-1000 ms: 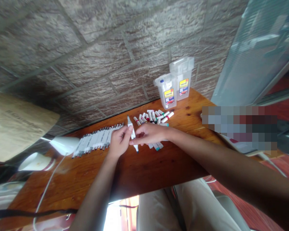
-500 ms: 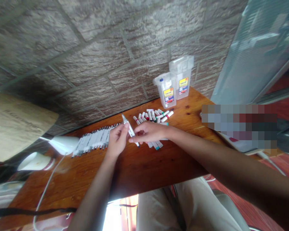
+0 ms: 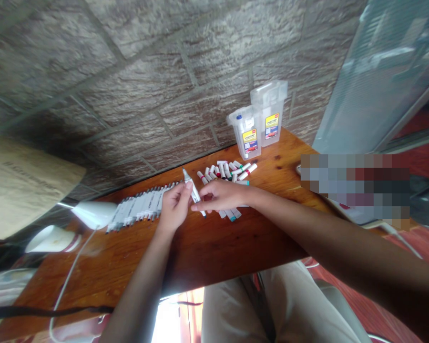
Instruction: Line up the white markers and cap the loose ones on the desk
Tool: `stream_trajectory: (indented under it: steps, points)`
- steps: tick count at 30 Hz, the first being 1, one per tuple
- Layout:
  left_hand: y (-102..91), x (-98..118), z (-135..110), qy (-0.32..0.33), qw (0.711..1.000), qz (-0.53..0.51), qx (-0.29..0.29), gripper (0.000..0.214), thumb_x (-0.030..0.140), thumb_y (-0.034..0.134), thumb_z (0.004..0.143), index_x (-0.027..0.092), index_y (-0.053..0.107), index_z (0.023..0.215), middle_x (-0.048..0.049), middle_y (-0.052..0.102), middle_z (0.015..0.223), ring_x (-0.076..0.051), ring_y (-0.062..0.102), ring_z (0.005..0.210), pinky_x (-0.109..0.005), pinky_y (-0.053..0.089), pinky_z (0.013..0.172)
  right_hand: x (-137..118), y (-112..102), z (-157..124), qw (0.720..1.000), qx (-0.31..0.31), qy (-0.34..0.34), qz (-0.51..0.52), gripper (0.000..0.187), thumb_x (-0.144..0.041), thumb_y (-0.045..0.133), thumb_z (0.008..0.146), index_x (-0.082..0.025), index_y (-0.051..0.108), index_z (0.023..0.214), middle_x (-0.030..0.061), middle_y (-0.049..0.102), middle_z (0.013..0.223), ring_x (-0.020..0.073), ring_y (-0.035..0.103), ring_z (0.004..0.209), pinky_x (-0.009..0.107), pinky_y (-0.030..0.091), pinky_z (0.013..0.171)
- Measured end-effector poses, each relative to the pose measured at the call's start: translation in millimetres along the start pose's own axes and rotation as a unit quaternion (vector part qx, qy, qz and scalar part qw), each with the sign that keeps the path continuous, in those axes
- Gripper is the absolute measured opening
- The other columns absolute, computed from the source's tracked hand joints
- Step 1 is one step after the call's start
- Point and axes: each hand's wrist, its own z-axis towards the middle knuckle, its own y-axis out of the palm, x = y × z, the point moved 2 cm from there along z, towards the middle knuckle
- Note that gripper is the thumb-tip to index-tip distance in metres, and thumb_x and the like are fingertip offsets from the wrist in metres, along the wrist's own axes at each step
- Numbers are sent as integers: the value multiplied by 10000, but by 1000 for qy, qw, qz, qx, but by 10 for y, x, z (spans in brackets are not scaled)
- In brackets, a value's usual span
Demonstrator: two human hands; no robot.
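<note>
My left hand (image 3: 175, 202) is closed around a white marker (image 3: 195, 193), which tilts with its grey tapered tip up and to the left. From the right, my right hand (image 3: 221, 195) has its curled fingers and thumb at the marker's lower part. A row of white markers (image 3: 143, 205) lies side by side on the table, left of my left hand. Behind my right hand spreads a loose group of short white pieces with coloured bands, like marker caps (image 3: 223, 169). Several teal-ended ones (image 3: 232, 215) show below that hand, which partly covers the group.
Two clear plastic boxes (image 3: 248, 136) with yellow labels stand by the brick wall; the nearer holds a blue-ended marker. A white cone-shaped lamp (image 3: 95, 214), a white cup (image 3: 52, 239) and a cable (image 3: 71, 276) are on the left. A blurred device (image 3: 361, 212) lies at right.
The marker has turned slightly between my hands. Otherwise both hands and the things on the table stay nearly where they were.
</note>
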Motion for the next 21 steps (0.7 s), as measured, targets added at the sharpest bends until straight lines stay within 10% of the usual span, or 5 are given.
stream_trajectory:
  steps: [21]
  points:
    - [3, -6, 4, -6, 1000, 13, 3, 517, 558, 484, 939, 171, 507, 597, 13, 480, 533, -104, 436, 503, -237, 347, 490, -11, -4, 4, 998, 26, -1, -54, 378, -456, 608, 876, -124, 663, 704, 16, 680, 647, 96, 578, 568, 203, 356, 542]
